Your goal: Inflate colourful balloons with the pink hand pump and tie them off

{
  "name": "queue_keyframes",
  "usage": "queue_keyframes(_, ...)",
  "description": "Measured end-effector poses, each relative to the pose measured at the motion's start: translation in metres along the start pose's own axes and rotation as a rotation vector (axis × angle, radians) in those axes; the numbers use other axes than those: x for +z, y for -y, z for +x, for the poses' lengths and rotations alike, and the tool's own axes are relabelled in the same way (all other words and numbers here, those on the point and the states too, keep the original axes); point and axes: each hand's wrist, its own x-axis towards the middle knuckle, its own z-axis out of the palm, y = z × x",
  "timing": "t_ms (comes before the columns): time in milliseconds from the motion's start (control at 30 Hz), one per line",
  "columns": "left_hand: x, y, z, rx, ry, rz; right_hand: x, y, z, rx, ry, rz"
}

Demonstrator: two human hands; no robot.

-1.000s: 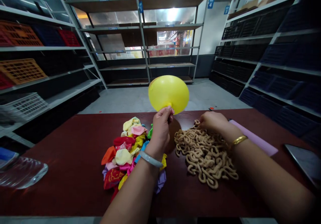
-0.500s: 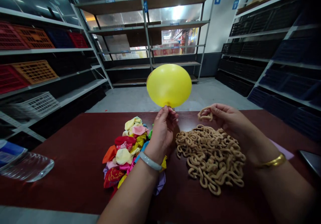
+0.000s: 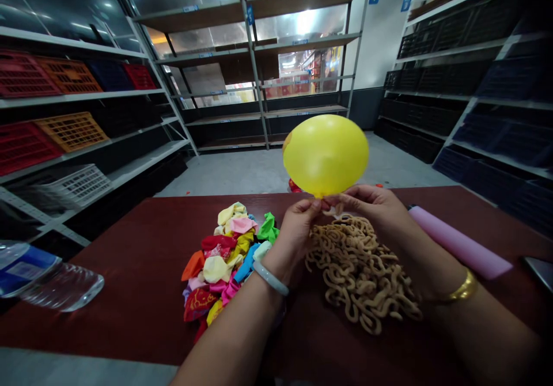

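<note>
My left hand [image 3: 297, 229] pinches the neck of an inflated yellow balloon [image 3: 326, 154], which stands upright above my fingers. Right beside it, at the balloon's neck, is my right hand [image 3: 377, 208], its fingers closed on a tan fabric loop [image 3: 334, 208] that looks like a hair tie and is partly hidden. Beneath my right hand lies a heap of similar tan loops [image 3: 363, 271]. Left of my left forearm is a pile of uninflated balloons [image 3: 220, 259] in many colours.
On the dark red table [image 3: 129, 271], a clear water bottle [image 3: 52, 276] lies at left. A pink cylinder [image 3: 460, 242] and a dark flat device [image 3: 540, 273] are at right. Shelves with crates [image 3: 71, 129] stand around the table.
The balloon and my left hand have moved right. My right hand has come left with its tan loop, from above the heap to the balloon's neck.
</note>
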Motion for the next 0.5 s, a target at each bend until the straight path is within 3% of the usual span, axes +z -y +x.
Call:
queue_keyframes(100, -0.006, -0.007, 0.005, -0.008, -0.03, -0.041, -0.009, 0.006, 0.003, 0.01, -0.096, 0.111)
queue_keyframes(200, -0.011, -0.018, 0.007, -0.022, -0.004, -0.153, -0.019, 0.01, 0.006, 0.005, -0.109, 0.166)
queue_keyframes(367, -0.008, -0.023, 0.005, 0.005, 0.014, -0.14, -0.012, 0.001, 0.006, -0.058, -0.053, -0.224)
queue_keyframes(500, -0.001, -0.014, 0.0, 0.002, 0.114, -0.069, 0.008, -0.012, 0.002, -0.254, 0.021, -0.606)
